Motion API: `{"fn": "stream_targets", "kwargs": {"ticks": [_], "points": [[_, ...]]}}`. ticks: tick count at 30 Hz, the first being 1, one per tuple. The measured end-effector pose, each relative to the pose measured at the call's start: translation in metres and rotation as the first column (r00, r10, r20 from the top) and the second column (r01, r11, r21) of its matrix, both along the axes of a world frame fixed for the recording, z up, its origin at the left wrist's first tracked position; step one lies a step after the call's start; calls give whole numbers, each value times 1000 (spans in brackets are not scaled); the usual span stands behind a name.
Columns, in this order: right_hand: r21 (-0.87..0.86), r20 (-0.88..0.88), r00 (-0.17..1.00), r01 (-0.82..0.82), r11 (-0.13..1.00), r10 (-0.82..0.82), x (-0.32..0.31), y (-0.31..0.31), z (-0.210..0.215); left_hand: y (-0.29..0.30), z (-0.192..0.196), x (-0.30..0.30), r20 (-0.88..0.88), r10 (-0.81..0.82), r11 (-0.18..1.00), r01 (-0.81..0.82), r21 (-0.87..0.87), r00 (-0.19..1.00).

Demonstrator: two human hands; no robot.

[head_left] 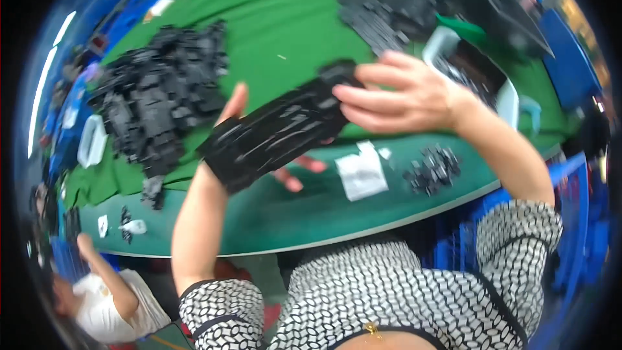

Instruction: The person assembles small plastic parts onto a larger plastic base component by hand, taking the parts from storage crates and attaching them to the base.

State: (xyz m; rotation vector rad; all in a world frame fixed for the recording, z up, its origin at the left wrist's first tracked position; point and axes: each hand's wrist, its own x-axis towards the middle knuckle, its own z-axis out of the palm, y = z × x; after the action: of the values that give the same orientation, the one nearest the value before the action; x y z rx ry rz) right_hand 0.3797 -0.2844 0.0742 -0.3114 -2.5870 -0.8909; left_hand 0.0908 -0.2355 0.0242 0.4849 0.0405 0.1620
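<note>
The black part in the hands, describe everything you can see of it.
The black part is long, blocky and plastic-looking, with lengthwise ridges or slots; finer detail is blurred. It slants above the table, right end farther up the picture. The left hand holds it from beneath; the right hand overlaps its right end, grip unclear.

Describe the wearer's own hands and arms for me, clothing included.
The left hand, partly hidden, and right hand show no gloves, and no bracelet or watch is visible. The forearms are uncovered. Both the left sleeve and right sleeve are short, in a black-and-white lattice print with a dark band.
</note>
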Motion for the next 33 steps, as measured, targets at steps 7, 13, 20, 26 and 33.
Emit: {"fn": "stream_targets", "kwargs": {"ticks": [7,13,20,26,33], "points": [[-38,-24,1000,2,999,-3,15,-33,-1,-63,5,29,-171,89,992,-72,105,981],[-853,-9,646,394,344,-763,64,-90,-24,-95,-12,11,-95,493,836,-441,327,865],[-888,262,607,456,60,-750,82,-113,-54,-93,-33,19,-52,604,792,-590,158,796],[-877,377,572,474,-81,-729,80,-107,-51,-91,-40,26,-86,634,773,-629,81,768],[-946,193,485,323,-31,-853,69,-109,-45,-89,-49,23,-78,642,767,-639,59,763]]}}
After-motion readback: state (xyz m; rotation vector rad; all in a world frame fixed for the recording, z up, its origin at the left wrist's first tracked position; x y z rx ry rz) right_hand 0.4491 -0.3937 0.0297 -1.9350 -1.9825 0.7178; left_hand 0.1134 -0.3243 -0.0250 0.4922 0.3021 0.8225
